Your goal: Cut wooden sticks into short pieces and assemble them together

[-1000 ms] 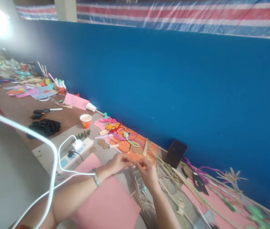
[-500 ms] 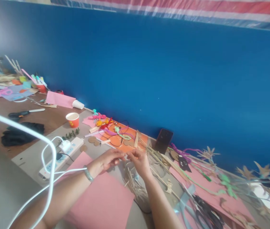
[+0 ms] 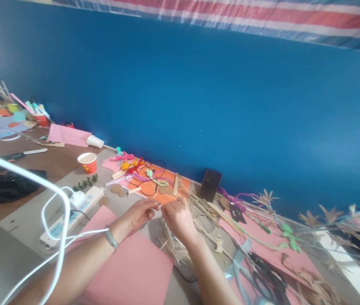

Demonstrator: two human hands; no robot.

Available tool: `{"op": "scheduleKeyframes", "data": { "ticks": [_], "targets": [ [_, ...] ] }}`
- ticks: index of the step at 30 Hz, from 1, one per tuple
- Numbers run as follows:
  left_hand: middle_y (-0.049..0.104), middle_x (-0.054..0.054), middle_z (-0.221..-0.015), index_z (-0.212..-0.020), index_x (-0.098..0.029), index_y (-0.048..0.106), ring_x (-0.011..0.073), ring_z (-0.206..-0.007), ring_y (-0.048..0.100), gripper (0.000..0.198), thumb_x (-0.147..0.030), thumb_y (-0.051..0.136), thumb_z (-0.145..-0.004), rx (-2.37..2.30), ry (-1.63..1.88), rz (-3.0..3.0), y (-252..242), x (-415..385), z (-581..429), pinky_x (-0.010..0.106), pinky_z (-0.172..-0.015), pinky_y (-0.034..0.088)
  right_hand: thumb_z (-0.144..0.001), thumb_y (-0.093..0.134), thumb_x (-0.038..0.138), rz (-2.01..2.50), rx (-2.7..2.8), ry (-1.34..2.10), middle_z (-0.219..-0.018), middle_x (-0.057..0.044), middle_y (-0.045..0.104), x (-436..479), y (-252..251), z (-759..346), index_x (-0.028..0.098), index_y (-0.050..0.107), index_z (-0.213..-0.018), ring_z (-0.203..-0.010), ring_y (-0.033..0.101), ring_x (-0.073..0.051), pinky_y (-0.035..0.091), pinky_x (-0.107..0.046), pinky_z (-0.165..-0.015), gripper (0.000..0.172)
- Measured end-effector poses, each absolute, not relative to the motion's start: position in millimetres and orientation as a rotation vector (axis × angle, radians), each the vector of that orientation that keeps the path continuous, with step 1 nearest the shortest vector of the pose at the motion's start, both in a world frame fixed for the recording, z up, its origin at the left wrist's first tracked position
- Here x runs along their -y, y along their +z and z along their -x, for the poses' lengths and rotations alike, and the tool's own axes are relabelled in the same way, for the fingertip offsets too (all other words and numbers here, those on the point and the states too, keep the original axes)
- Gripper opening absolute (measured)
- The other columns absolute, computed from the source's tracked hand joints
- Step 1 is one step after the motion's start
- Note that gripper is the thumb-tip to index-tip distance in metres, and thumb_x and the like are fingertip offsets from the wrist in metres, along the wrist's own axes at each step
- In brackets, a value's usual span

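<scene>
My left hand (image 3: 141, 214), with a bangle (image 3: 111, 239) on its wrist, is closed in a pinch above the table. Its fingertips nearly meet those of my right hand (image 3: 176, 216), whose fingers are curled closed. Whatever is pinched between them is too small or hidden to make out. Beneath my right hand lies a bundle of pale, thin strips (image 3: 175, 245). A sheet of pink paper (image 3: 132, 271) is spread under my left forearm. Just beyond my fingers, orange paper (image 3: 163, 197) carries pipe cleaners, cord and small wooden pieces.
A white cable (image 3: 67, 212) loops over my left forearm near a power strip (image 3: 92, 197). A paper cup (image 3: 87, 164) stands at left. Against the blue wall leans a phone (image 3: 210, 185). Scissors (image 3: 267, 275) and dried straw flowers (image 3: 329, 214) lie at right.
The view has turned slightly right, so the tabletop items appear shifted left. My right hand has rolled so its back shows more, fingers curled tighter. Both hands stay close together.
</scene>
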State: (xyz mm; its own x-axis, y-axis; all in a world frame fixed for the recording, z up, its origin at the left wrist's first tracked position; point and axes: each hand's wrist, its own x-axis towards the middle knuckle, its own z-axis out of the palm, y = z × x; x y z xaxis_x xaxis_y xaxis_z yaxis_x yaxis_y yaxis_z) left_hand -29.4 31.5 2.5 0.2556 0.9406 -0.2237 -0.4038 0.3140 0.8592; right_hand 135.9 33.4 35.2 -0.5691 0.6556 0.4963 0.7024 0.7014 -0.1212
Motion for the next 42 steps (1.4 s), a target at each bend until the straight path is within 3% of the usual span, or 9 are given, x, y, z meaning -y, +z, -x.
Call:
{"op": "scheduleKeyframes", "data": {
  "ticks": [3,7,13,16,20,28,42],
  "targets": [
    [0.049,-0.003,-0.057,-0.07,-0.012,0.062,0.0032,-0.044,0.036,0.029,-0.039,0.071,-0.066,-0.898,1.035,-0.815,3,-29,27,0.019,-0.043,0.023,-0.087,0.046,0.013,1.005,2.453,-0.145,-0.058,-0.001,0.06,-30,39,-134,0.016,0.059,-0.068,-0.057,0.051,-0.013,0.029,-0.031,-0.074,0.023],
    [0.046,-0.004,-0.048,-0.073,-0.012,0.062,0.0054,-0.043,0.038,0.032,-0.044,0.065,-0.072,-0.949,1.04,-1.047,-1,-30,27,0.019,-0.044,0.025,-0.088,0.05,0.018,1.041,2.377,0.121,-0.064,-0.001,0.063,-31,40,-135,0.017,0.059,-0.072,-0.059,0.052,-0.012,0.03,-0.03,-0.074,0.018],
    [0.054,-0.001,-0.056,-0.075,-0.013,0.061,0.007,-0.047,0.049,0.03,-0.043,0.063,-0.075,-0.838,0.948,-1.147,-7,-34,32,0.019,-0.046,0.032,-0.084,0.058,0.026,1.097,2.134,0.519,-0.065,-0.001,0.061,-38,34,-139,0.018,0.06,-0.066,-0.061,0.052,-0.013,0.036,-0.028,-0.068,0.019],
    [0.061,0.003,-0.071,-0.078,-0.012,0.063,0.0064,-0.05,0.051,0.028,-0.04,0.067,-0.072,-0.78,0.913,-1.023,-8,-35,33,0.019,-0.048,0.035,-0.082,0.059,0.027,1.077,2.037,0.615,-0.061,0.0,0.059,-41,31,-138,0.018,0.058,-0.06,-0.061,0.053,-0.014,0.038,-0.027,-0.064,0.023],
    [0.063,0.005,-0.078,-0.08,-0.011,0.064,0.0056,-0.052,0.052,0.027,-0.032,0.073,-0.066,-0.715,0.891,-0.86,-10,-36,34,0.018,-0.05,0.038,-0.082,0.059,0.026,1.063,2.027,0.603,-0.06,0.0,0.06,-40,32,-137,0.018,0.057,-0.059,-0.063,0.054,-0.014,0.038,-0.029,-0.069,0.024],
    [0.057,0.0,-0.061,-0.072,-0.011,0.061,0.0064,-0.047,0.05,0.023,-0.025,0.076,-0.062,-0.697,0.807,-0.831,-9,-38,38,0.018,-0.046,0.035,-0.086,0.055,0.03,1.042,2.125,0.568,-0.065,-0.002,0.064,-33,39,-137,0.018,0.058,-0.062,-0.064,0.055,-0.014,0.035,-0.032,-0.077,0.027],
    [0.061,0.001,-0.06,-0.074,-0.011,0.065,0.0058,-0.046,0.049,0.025,-0.026,0.078,-0.059,-0.782,0.812,-0.791,-20,-40,33,0.018,-0.046,0.035,-0.081,0.057,0.026,1.165,2.04,0.728,-0.06,-0.001,0.059,-38,32,-135,0.016,0.058,-0.064,-0.057,0.051,-0.012,0.039,-0.024,-0.057,0.02]
  ]
}}
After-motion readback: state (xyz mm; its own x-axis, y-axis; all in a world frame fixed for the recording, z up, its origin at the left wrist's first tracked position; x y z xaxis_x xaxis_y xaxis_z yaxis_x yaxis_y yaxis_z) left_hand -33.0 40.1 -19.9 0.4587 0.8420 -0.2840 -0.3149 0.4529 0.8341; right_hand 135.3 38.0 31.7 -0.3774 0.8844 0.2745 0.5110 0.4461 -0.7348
